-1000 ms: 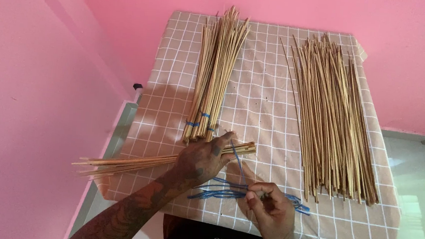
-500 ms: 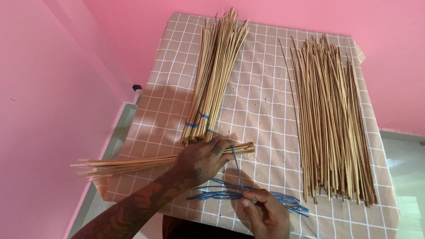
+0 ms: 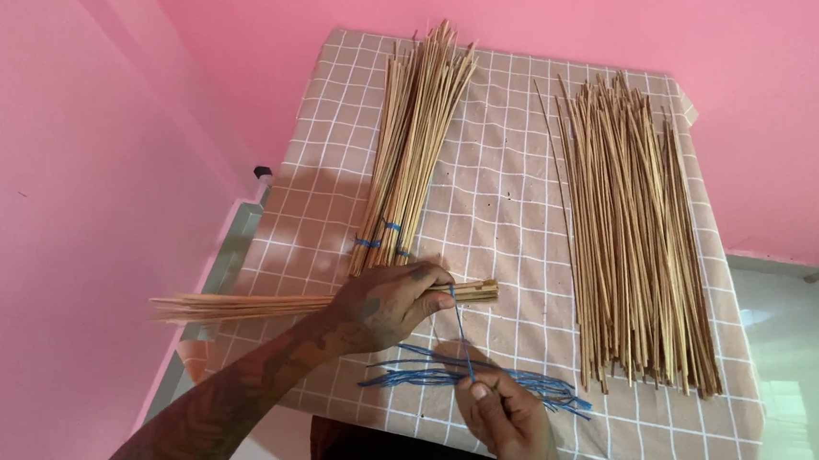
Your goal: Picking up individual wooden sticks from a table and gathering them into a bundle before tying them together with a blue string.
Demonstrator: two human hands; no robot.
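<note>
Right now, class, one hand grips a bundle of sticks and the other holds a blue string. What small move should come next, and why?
Probably wind the blue string once more around the small stick bundle near its cut ends. The left hand clamps that bundle, and the right hand pinches the string running up to it, not visibly knotted. The tied bundles nearby already carry blue bindings.

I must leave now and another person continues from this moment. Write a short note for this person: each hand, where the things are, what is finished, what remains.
Left hand: grips a small bundle of sticks lying crosswise near the table's front edge.
Right hand: pinches a blue string that runs up to that bundle.
More blue strings lie on the checked cloth by the right hand.
Done: tied bundles lie at the centre left.
Left: the held bundle is not yet tied; a big loose pile of sticks waits on the right.
</note>
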